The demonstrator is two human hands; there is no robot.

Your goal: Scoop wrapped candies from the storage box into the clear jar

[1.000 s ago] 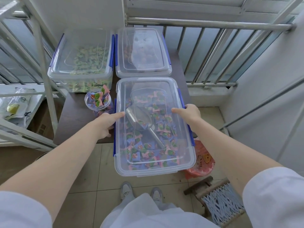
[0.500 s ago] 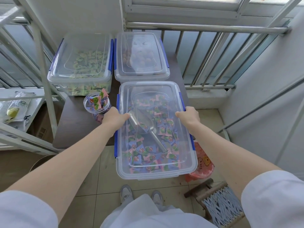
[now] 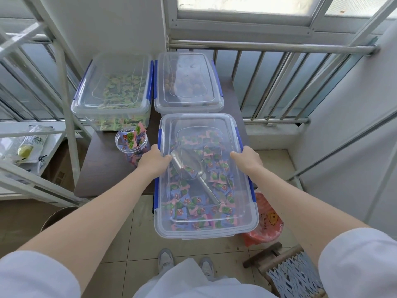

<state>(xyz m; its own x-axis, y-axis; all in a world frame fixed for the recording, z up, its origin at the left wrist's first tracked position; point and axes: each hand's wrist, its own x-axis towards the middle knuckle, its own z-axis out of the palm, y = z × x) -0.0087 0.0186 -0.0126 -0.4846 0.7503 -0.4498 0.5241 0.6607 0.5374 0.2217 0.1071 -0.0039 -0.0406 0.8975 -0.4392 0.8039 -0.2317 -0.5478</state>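
Note:
A clear storage box (image 3: 245, 220) with blue latches holds pink and blue wrapped candies (image 3: 193, 203) and a metal scoop (image 3: 189, 166) under its closed lid. It overhangs the near edge of a dark table (image 3: 103, 175). My left hand (image 3: 153, 161) grips the box's left rim. On the right rim sits my right hand (image 3: 249, 157), gripping too. The clear jar (image 3: 131, 145), open and heaped with candies, stands just left of my left hand.
Two more lidded boxes stand at the back: one with green candies (image 3: 113, 91), one with brown sweets (image 3: 188, 82). Metal railings (image 3: 268, 82) surround the table. On the floor are a red bag (image 3: 264, 222) and a woven stool (image 3: 287, 274).
Both hands have closed onto the box's side rims, and the box has slid a little away from me onto the table.

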